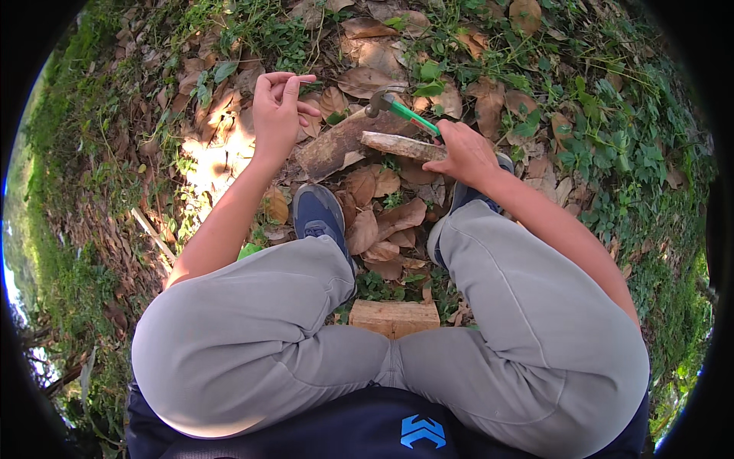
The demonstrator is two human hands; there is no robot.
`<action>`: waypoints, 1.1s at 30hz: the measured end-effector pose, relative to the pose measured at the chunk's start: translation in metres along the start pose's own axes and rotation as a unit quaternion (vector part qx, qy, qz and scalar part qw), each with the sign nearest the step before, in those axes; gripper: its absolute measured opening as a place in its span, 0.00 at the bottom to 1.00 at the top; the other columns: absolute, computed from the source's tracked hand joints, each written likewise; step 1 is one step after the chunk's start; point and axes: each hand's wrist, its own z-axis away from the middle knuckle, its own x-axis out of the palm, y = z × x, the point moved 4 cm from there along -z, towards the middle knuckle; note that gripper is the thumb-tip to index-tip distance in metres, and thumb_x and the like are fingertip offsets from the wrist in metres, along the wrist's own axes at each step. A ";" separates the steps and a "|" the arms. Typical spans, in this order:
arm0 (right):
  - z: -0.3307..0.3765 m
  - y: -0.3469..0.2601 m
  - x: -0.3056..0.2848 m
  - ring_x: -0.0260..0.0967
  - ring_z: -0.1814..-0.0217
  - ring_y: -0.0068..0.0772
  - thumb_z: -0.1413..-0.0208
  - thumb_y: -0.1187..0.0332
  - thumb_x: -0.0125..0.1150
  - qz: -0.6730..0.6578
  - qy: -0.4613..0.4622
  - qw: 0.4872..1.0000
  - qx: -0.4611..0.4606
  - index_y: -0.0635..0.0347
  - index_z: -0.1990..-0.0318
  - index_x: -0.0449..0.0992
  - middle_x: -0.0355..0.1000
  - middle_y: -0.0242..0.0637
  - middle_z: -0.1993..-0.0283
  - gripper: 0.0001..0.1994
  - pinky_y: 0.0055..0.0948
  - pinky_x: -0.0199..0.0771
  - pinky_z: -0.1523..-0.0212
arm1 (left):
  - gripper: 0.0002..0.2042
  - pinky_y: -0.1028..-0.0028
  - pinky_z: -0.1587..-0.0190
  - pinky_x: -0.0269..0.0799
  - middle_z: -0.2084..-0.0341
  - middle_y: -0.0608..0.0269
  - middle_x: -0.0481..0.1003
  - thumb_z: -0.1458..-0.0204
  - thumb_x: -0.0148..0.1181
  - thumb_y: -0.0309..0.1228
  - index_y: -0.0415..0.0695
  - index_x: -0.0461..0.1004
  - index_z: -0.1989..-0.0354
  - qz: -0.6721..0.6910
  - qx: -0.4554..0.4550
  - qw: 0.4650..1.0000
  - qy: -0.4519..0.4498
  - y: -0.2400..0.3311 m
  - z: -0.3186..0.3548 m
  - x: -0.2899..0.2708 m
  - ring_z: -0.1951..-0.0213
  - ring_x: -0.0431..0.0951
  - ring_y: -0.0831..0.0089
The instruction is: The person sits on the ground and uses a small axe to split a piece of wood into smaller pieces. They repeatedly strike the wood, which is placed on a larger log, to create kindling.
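My left hand is raised over the leaves, thumb and forefinger pinched together. Whatever may be between the fingertips is too small to make out. My right hand grips a hammer by its green handle, its metal head pointing left. A short rough strip of wood runs into the same hand, its end against the thumb. Below the hammer head, a thick piece of log with bark rests on the ground, partly behind the wood strip.
Dry brown leaves and green weeds cover the ground. A cut wooden block lies between my legs. My left shoe stands close to the log. A thin stick lies at the left.
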 end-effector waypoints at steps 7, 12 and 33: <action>0.002 -0.004 0.004 0.76 0.53 0.53 0.50 0.62 0.74 0.025 -0.058 0.998 0.026 0.58 0.61 0.68 0.76 0.43 0.63 0.19 0.50 0.77 0.55 | 0.09 0.82 0.79 0.70 0.64 0.61 0.79 0.30 0.50 0.27 0.41 0.63 0.45 -0.031 -0.047 0.998 0.016 -0.025 -0.010 -0.032 0.78 0.79 0.78; 0.010 -0.017 -0.051 0.75 0.52 0.47 0.51 0.64 0.71 0.043 0.058 0.997 0.040 0.57 0.62 0.71 0.74 0.38 0.60 0.14 0.46 0.78 0.54 | 0.09 0.77 0.77 0.70 0.71 0.68 0.73 0.36 0.44 0.26 0.42 0.73 0.60 -0.060 -0.131 0.985 -0.092 -0.052 -0.001 -0.030 0.79 0.73 0.80; 0.080 -0.027 -0.198 0.54 0.75 0.18 0.47 0.79 0.64 -0.201 -0.076 0.957 0.195 0.59 0.73 0.62 0.58 0.27 0.76 0.13 0.25 0.56 0.72 | 0.14 0.57 0.56 0.77 0.70 0.51 0.80 0.41 0.54 0.39 0.47 0.84 0.66 -0.298 -0.254 0.800 0.454 -0.121 0.289 -0.363 0.61 0.83 0.50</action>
